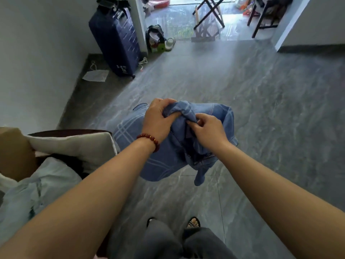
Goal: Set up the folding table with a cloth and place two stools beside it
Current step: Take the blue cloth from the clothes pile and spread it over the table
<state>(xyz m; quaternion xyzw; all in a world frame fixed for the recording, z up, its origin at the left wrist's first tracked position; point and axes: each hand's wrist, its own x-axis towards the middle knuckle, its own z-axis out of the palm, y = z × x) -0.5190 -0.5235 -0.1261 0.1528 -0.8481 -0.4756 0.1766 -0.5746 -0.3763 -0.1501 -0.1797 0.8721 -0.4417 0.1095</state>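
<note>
Head view, my left hand [158, 120]: fingers curled tight round a bunched fold at the top of the cloth [218, 111], thumb pressed against it.
My right hand [209, 130]: thumb and fingertips pinch a small fold of the same cloth, just beside my left hand.
Cloth: blue with pale checked lines, crumpled. I hold it up in front of me above the floor [270, 109], and its loose end hangs down below my wrists.
Wrist: a bracelet [149, 140] of dark red beads on my left arm.
Folding frame [211, 12]: dark crossed legs, standing far ahead past the doorway, well apart from me. I cannot tell whether it is the table or a stool.
Writing: the dark blue suitcase [115, 40] upright against the left wall has white lettering low on its front, too blurred to read.
Near the suitcase: a white face mask [96, 75] lies flat on the floor, and an open bag [155, 37] sits by the door post.
At my left: pale cushions [74, 146] on a dark seat.
Below: my feet in sandals [194, 222] on the grey marbled tiles.
</note>
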